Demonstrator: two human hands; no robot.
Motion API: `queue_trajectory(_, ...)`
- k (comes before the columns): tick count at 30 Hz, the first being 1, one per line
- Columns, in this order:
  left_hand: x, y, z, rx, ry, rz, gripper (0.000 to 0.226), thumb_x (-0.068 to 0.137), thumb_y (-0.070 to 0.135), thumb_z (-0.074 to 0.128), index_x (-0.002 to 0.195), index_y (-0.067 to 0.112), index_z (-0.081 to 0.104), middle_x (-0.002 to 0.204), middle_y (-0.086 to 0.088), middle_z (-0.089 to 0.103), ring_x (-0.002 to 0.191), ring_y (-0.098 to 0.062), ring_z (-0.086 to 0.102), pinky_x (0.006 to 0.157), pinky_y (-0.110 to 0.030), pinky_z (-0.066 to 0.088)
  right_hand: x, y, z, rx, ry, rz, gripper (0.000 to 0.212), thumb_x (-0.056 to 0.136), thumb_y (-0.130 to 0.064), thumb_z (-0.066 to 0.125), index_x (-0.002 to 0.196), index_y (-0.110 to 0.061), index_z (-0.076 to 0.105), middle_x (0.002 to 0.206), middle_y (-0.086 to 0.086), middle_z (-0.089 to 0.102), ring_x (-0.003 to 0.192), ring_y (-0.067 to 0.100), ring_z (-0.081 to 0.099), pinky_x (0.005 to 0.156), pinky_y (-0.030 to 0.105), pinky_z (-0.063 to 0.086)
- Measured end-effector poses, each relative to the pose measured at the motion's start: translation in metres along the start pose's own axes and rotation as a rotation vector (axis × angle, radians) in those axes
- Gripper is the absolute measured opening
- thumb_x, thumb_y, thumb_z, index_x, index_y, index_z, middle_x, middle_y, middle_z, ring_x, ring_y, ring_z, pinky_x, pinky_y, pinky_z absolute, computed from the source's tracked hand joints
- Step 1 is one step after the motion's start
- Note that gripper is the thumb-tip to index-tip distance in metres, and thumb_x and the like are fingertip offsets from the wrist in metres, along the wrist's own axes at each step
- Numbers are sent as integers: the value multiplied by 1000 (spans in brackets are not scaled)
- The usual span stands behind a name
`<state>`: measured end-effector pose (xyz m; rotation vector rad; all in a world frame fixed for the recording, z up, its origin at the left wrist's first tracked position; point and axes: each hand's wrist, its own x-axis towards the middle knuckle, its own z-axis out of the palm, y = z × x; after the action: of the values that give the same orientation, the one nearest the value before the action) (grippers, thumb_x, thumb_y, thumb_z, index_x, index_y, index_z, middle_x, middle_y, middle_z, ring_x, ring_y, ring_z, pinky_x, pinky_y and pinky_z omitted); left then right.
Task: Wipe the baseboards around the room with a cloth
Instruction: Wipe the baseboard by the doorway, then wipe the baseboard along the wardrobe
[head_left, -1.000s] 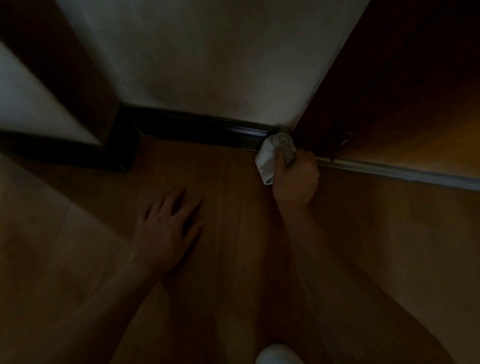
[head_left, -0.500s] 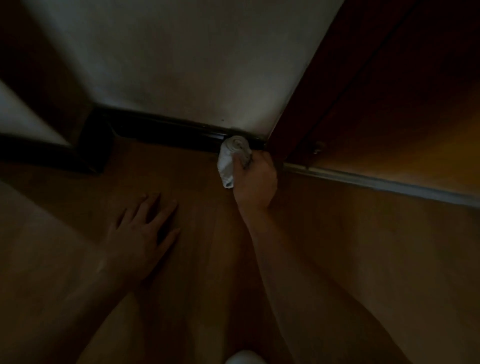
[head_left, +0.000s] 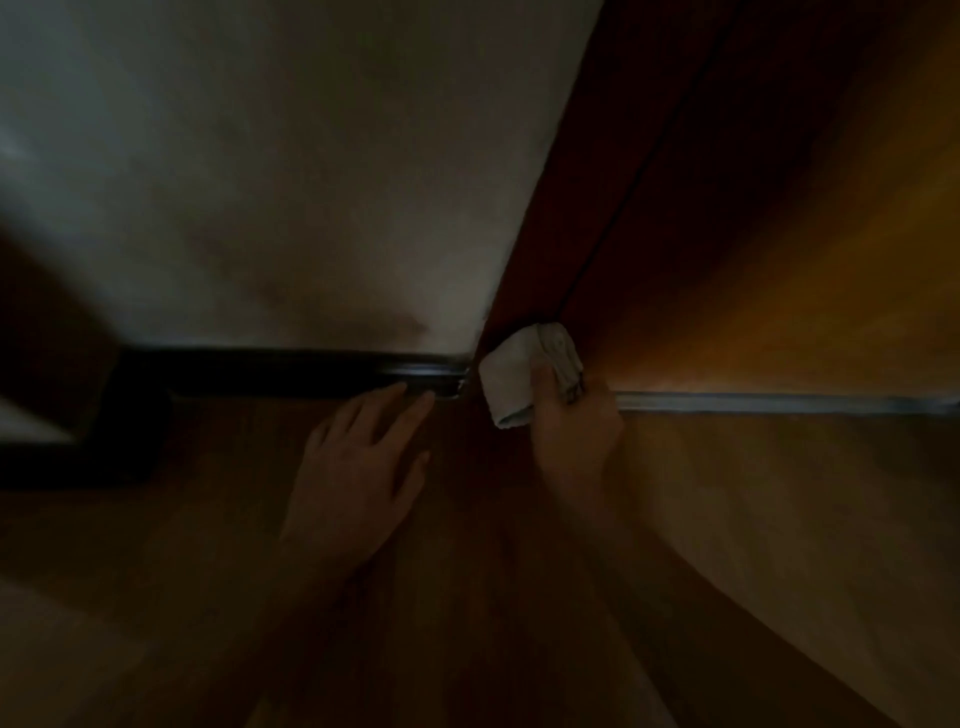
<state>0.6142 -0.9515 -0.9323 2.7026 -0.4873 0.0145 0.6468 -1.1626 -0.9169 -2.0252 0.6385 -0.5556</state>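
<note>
- Dim floor (head_left: 727, 519) meets a pale wall (head_left: 311, 182); the dark baseboard (head_left: 291, 371) runs lengthwise along its foot, ending at the door frame (head_left: 545, 260).
- Right hand (head_left: 571, 431) grips the cloth (head_left: 511, 382) against that frame's base, just right of the baseboard's end.
- Left hand (head_left: 358, 467) lies flat and empty on the floor, fingertips near the baseboard.
- No containers.

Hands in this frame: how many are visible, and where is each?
2. The left hand lies flat on the wood floor, fingertips near the dark baseboard. The right hand grips the white cloth at the foot of the door frame. None seems hidden.
</note>
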Motion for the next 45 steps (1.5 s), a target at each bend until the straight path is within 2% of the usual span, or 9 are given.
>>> queue_trajectory(4, 50, 46, -32, 8, 96, 304, 56, 94, 41, 43, 147, 24, 48, 149, -6, 48, 136, -28, 45, 111, -51, 39, 31, -43, -67, 221, 95, 76, 27, 90, -42, 66, 98, -17, 72, 86, -4, 72, 78, 11, 68, 66, 33, 56)
queue_trajectory(10, 140, 140, -119, 157, 209, 769, 51, 93, 34, 44, 139, 16, 59, 154, -11, 45, 148, -28, 33, 121, -50, 25, 45, -101, -185, 147, 308, 101, 30, 84, -53, 68, 84, -23, 68, 72, -3, 68, 66, 10, 67, 59, 38, 57)
queue_trajectory(13, 175, 181, -162, 305, 192, 937, 58, 88, 30, 53, 145, 21, 50, 160, -10, 35, 152, -27, 22, 124, -48, 18, 50, -133, -234, 214, 217, 238, 43, 73, -64, 69, 93, -25, 68, 83, -1, 73, 77, 18, 72, 68, 44, 61)
queue_trajectory(15, 191, 200, -187, 416, 166, 993, 61, 89, 31, 52, 149, 24, 43, 164, -9, 28, 154, -24, 16, 125, -44, 13, 51, -160, -262, 316, 85, 312, 37, 80, -48, 74, 94, -15, 69, 78, 6, 74, 73, 23, 73, 66, 42, 62)
queue_trajectory(21, 199, 213, -208, 493, 70, 951, 73, 90, 49, 43, 158, 28, 28, 168, -4, 17, 155, -17, 8, 126, -38, 10, 52, -215, -326, 283, 40, 224, 32, 82, -39, 77, 100, -15, 68, 89, 3, 74, 73, 14, 74, 64, 39, 62)
queue_trajectory(29, 202, 216, -190, 596, 167, 946, 74, 90, 50, 48, 157, 25, 31, 169, -6, 12, 156, -19, 3, 126, -39, 7, 74, -171, -329, 456, -3, 282, 24, 84, -32, 76, 100, -16, 65, 96, 3, 71, 76, 14, 73, 62, 33, 60)
queue_trajectory(32, 204, 214, -186, 687, 188, 926, 76, 92, 52, 48, 160, 25, 25, 169, -7, 4, 156, -22, 0, 125, -42, 9, 101, -155, -320, 429, -25, 207, 34, 83, -37, 76, 107, -14, 65, 98, 4, 72, 80, 17, 73, 65, 38, 62)
queue_trajectory(37, 206, 217, -185, 827, 154, 885, 80, 93, 53, 48, 161, 27, 16, 169, -7, 0, 156, -24, -2, 124, -42, -2, 139, -131, -306, 363, -139, 86, 24, 82, -48, 74, 87, -25, 69, 85, 1, 73, 79, 21, 72, 72, 51, 60)
queue_trajectory(45, 189, 242, -202, 947, -11, 712, 84, 91, 52, 54, 161, 31, 13, 169, -7, 0, 155, -26, -1, 122, -45, 3, 174, -83, -312, 665, -62, 322, 65, 64, -62, 76, 107, -14, 72, 98, 2, 74, 89, 24, 71, 76, 51, 60)
